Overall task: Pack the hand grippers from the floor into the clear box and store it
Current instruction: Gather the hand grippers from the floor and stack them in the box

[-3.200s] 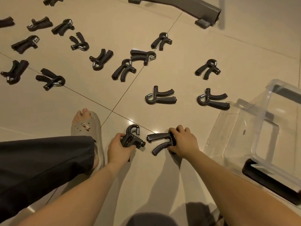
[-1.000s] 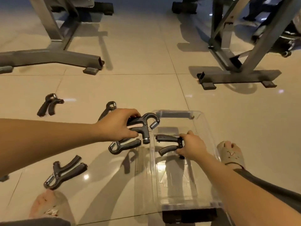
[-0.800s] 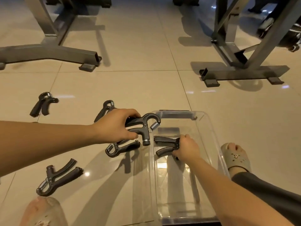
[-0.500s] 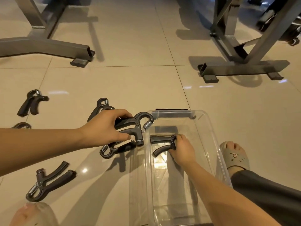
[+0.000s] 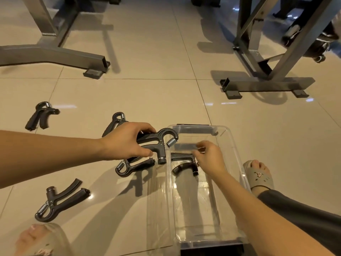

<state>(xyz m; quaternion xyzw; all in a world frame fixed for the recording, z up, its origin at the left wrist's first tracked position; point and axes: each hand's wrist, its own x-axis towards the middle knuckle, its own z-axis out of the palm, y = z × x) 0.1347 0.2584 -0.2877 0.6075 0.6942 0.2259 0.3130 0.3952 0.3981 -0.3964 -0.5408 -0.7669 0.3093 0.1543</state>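
- A slippered left foot (image 5: 36, 241) shows blurred at the near left edge, and a dark trouser leg (image 5: 304, 215) crosses the near right.
- The clear box (image 5: 193, 130) stands open on the tiled floor (image 5: 147, 100), with a black latch (image 5: 212, 250) at its near end.
- The nearest loose hand gripper (image 5: 59, 202) lies on the floor, left of the box.
- A slippered right foot (image 5: 260, 174) rests just beside the box's right wall.
- The boxed hand gripper (image 5: 184, 163) lies on the box bottom near the far end. The right hand (image 5: 210, 159) hovers beside it, fingers loose and grasping nothing.
- The left hand (image 5: 127, 143) clasps the handles of the raised hand gripper (image 5: 158, 143), whose spring end is at the box's left rim.
- The shadowed hand gripper (image 5: 132, 166) lies on the floor under that hand, and the half-hidden hand gripper (image 5: 115, 122) lies behind it.
- The far-left hand gripper (image 5: 41, 116) lies well apart.
- Grey gym machine frames (image 5: 267, 84) stand beyond.
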